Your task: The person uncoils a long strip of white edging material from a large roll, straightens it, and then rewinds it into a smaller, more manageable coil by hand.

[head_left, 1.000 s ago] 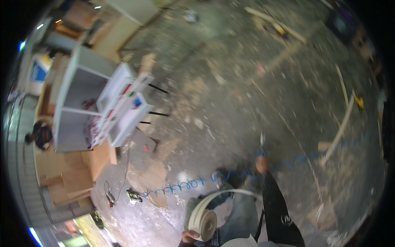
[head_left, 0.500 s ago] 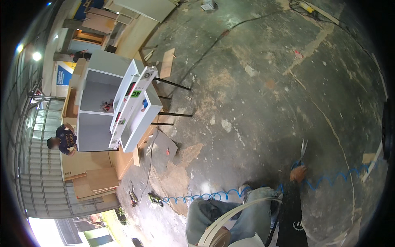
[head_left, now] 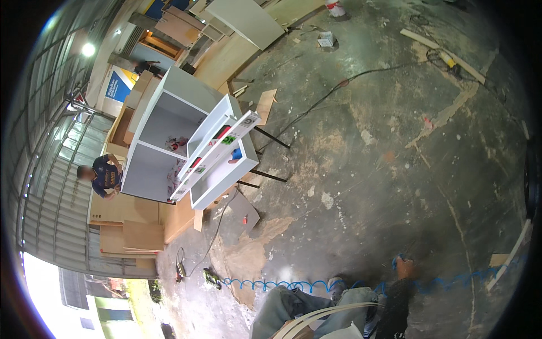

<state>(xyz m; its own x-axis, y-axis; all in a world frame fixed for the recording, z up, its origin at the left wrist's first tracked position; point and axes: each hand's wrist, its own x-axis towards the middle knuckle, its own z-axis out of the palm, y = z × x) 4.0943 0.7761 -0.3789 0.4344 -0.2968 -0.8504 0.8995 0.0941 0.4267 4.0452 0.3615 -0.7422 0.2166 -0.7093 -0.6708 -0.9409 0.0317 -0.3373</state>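
My right hand (head_left: 405,268) reaches out low over the concrete floor, closed on the blue handles of a pair of scissors (head_left: 397,261). The blades are too dark and blurred to make out. At the lower edge, my left hand (head_left: 305,333) is partly cut off by the picture and closed on a looped pale edging strip (head_left: 333,310). The strip curves across my jeans (head_left: 276,309) toward my right forearm. A blue coiled air hose (head_left: 299,284) runs along the floor in front of my legs and passes by my right hand.
A white and grey cabinet (head_left: 155,168) with drawers and black legs stands ahead on the left. A person (head_left: 106,174) is beside it. A green-black air tool (head_left: 212,278) lies at the hose's end. A dark cable (head_left: 305,107) crosses the floor; boards (head_left: 148,234) lean at left.
The view has shifted, so the cabinet appears farther right. My right hand, still on the scissors, shows lower in the picture, and the scissors' blades no longer stand out. The strip also sits lower.
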